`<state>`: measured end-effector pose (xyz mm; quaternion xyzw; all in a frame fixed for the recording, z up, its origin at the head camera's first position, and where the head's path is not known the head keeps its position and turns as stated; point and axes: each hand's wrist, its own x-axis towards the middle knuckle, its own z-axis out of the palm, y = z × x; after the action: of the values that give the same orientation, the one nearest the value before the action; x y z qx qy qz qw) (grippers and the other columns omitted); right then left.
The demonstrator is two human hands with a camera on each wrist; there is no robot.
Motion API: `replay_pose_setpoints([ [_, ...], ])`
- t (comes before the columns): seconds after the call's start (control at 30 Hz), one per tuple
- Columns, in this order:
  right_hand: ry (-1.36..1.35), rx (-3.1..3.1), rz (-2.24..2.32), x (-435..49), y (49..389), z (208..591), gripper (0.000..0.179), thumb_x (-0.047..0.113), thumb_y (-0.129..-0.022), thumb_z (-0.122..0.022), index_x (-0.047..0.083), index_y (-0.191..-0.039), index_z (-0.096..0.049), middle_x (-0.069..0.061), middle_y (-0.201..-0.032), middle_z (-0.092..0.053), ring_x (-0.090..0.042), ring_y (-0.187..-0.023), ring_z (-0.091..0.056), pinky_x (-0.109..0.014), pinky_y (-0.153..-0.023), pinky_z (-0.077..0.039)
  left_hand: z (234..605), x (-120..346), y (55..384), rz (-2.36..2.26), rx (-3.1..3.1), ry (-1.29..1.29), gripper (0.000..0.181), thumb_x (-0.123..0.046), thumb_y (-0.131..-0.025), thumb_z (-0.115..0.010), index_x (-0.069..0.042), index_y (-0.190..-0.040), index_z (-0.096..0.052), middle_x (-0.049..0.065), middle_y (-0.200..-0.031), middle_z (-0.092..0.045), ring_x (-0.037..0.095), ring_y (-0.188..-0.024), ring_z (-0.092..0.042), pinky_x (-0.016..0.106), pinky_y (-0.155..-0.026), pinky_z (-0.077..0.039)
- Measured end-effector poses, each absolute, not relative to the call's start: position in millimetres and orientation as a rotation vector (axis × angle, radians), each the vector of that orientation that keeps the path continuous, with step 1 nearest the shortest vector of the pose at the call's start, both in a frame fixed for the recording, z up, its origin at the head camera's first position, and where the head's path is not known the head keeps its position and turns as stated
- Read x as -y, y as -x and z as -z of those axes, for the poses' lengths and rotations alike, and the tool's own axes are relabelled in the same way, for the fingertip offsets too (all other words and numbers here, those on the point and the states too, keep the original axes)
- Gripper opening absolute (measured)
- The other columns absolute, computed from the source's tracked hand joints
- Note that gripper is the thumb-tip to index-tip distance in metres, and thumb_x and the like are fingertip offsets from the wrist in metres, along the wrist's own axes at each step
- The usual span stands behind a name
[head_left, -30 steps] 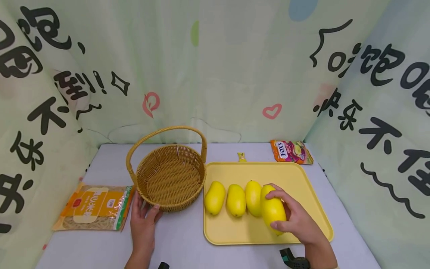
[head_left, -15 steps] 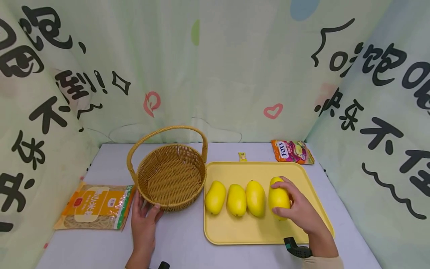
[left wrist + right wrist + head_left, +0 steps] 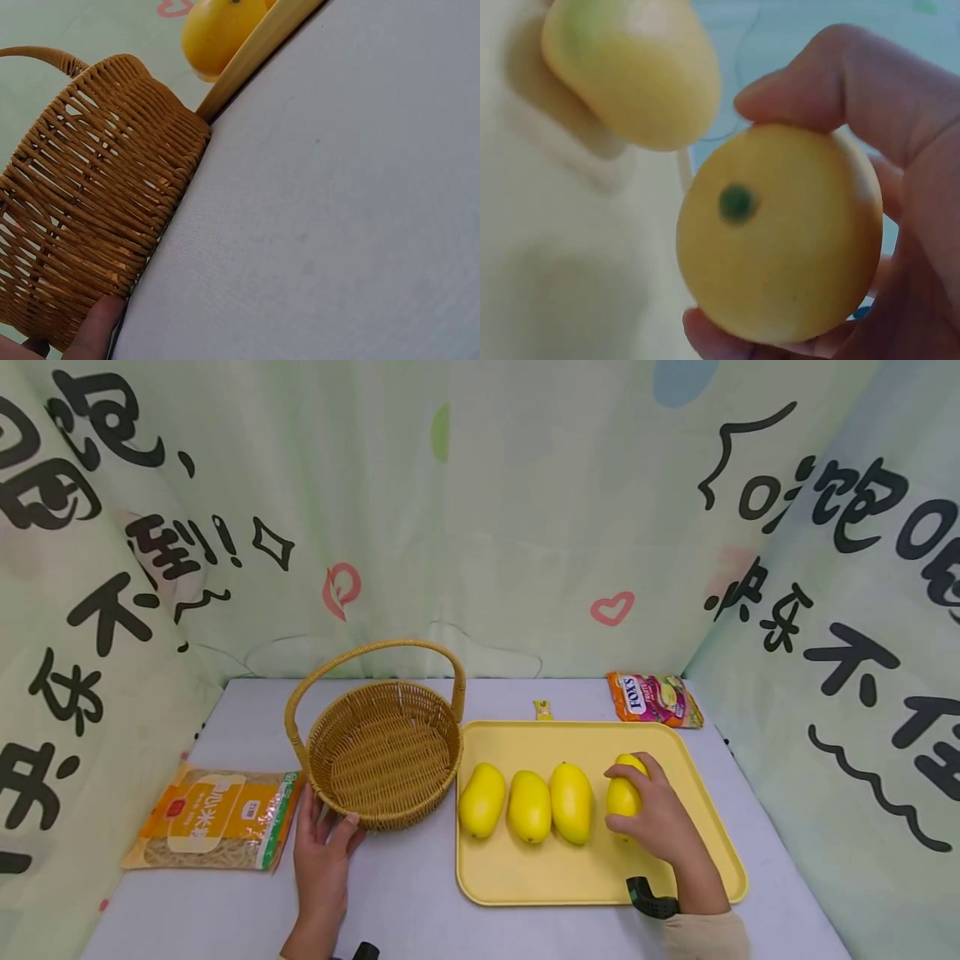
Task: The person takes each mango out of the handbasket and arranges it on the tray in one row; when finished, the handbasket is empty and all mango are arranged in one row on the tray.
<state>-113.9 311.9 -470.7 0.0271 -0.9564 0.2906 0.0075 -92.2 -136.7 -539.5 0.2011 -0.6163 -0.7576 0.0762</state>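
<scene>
My right hand [image 3: 660, 814] grips a yellow mango [image 3: 622, 795] over the right part of the yellow tray [image 3: 540, 881]. In the right wrist view, thumb and fingers curl round this mango [image 3: 780, 232], its green-tipped end facing the camera. Three more mangoes stand in a row on the tray: a left one [image 3: 482, 800], a middle one [image 3: 528, 807] and a right one [image 3: 572, 802]. My left hand [image 3: 321, 860] holds the near left side of a wicker basket [image 3: 386, 756], which has nothing in it. Close up, a fingertip presses low on the basket's woven wall [image 3: 105, 187].
An orange-labelled bag of grain [image 3: 213, 818] lies left of the basket. Behind the tray are a Fox's candy bag [image 3: 654, 699] and a small yellow packet [image 3: 543, 710]. The basket's tall handle [image 3: 375, 647] arches upward; printed curtains [image 3: 480, 527] enclose the table.
My right hand has carried its mango to the right, away from the row of three, so a gap now shows between them. My left hand and the basket stay in place.
</scene>
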Motion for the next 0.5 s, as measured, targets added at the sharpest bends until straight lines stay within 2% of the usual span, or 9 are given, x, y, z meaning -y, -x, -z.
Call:
replay_pose_setpoints([
  [0.5, -0.007, 3.151, -0.562, -304.2, 124.1, 481.9, 0.066, 0.018, -0.074, -0.086, 0.014, -0.137, -0.066, -0.024, -0.159, -0.031, -0.052, -0.11, -0.05, -0.05, -0.074, -0.061, 539.5, 137.5, 92.5, 2.279, 1.845, -0.6, 0.091, -0.003, -0.101, -0.061, -0.053, -0.164, -0.019, -0.007, -0.177, -0.02, 0.028, -0.154, -0.037, 0.022, -0.092, -0.062],
])
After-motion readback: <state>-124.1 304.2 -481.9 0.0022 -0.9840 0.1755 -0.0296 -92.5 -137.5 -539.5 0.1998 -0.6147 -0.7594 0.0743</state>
